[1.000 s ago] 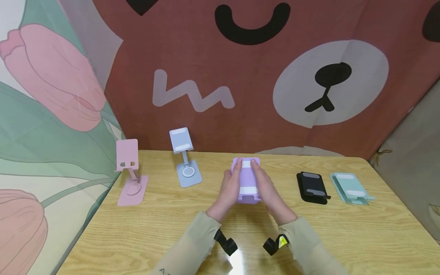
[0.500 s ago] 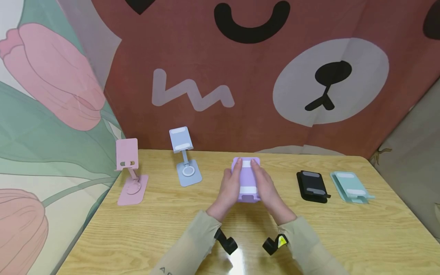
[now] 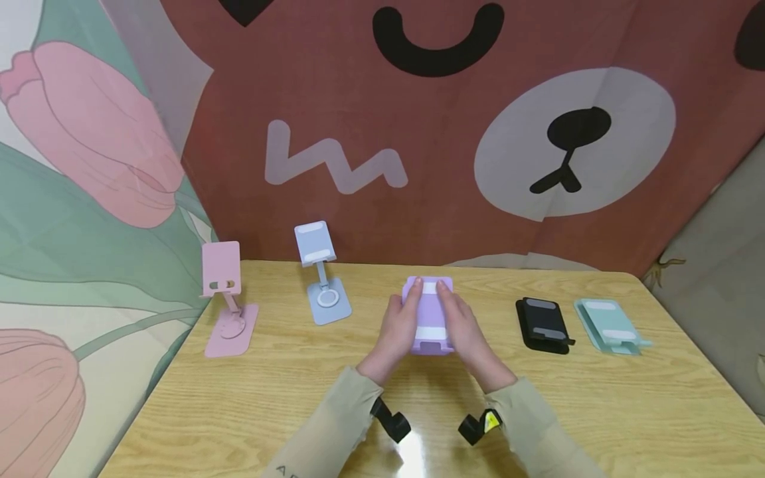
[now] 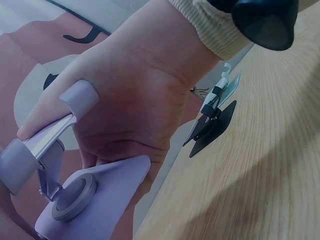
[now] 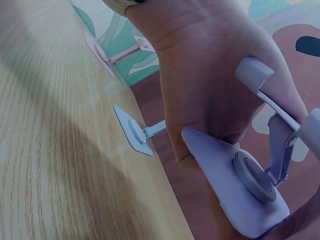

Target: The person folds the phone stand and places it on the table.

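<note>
Between both hands is a lavender phone stand (image 3: 431, 311), its top plate with two white pads facing up. My left hand (image 3: 394, 335) grips its left side, thumb lying along the front plate. The right hand (image 3: 470, 337) holds the opposite side the same way, thumb near the upper pad. In the left wrist view the base plate (image 4: 117, 185) with its round disc lies under the top plate, fingers beneath it. A bent hinge arm (image 5: 281, 150) joins the two plates in the right wrist view, with a gap between them.
On the wooden table (image 3: 239, 411), a pink phone stand (image 3: 221, 269) and a light blue one (image 3: 315, 243) stand unfolded at left. A black stand (image 3: 542, 325) and a mint green one (image 3: 609, 318) lie folded at right. A printed cloth (image 3: 430, 219) hangs behind the table.
Both hands keep the same grip on the lavender phone stand, which has dipped very slightly toward the person. The other stands stay where they were.
</note>
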Demonstrator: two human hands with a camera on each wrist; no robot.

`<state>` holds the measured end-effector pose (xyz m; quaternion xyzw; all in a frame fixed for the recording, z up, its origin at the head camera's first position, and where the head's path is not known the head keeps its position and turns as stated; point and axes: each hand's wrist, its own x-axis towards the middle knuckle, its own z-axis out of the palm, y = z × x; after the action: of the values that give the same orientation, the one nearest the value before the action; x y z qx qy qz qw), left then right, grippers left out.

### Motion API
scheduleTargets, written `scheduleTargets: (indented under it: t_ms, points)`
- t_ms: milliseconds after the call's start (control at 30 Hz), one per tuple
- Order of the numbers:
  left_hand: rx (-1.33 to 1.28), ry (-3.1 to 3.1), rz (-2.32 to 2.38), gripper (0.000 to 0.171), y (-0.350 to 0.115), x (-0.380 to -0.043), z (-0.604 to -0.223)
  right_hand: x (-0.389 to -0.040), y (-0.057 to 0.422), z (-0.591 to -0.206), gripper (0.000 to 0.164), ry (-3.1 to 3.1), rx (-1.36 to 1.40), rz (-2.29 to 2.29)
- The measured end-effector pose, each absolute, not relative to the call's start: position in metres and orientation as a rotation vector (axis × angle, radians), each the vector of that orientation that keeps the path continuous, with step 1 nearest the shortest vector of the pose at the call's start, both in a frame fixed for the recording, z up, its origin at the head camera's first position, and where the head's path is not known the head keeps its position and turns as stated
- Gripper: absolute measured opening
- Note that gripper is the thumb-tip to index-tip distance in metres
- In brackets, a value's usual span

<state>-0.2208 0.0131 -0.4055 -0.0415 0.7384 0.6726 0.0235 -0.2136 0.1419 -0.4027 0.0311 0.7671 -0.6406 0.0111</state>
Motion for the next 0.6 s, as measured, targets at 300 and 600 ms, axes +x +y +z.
scheduleTargets:
  t_ms: [300,600]
  points:
    - [-0.110,2.271,2.056,0.070,0.0086,-0.2220,-0.4096,-0.2122,0.1416,-0.4056,0.071,2.443,0.117,-1.958]
    - [-0.087,2.292,2.034,0.069,0.0065,-0.2233,-0.4112,-0.2133,0.1408,-0.4072,0.084,2.494,0.155,-1.908]
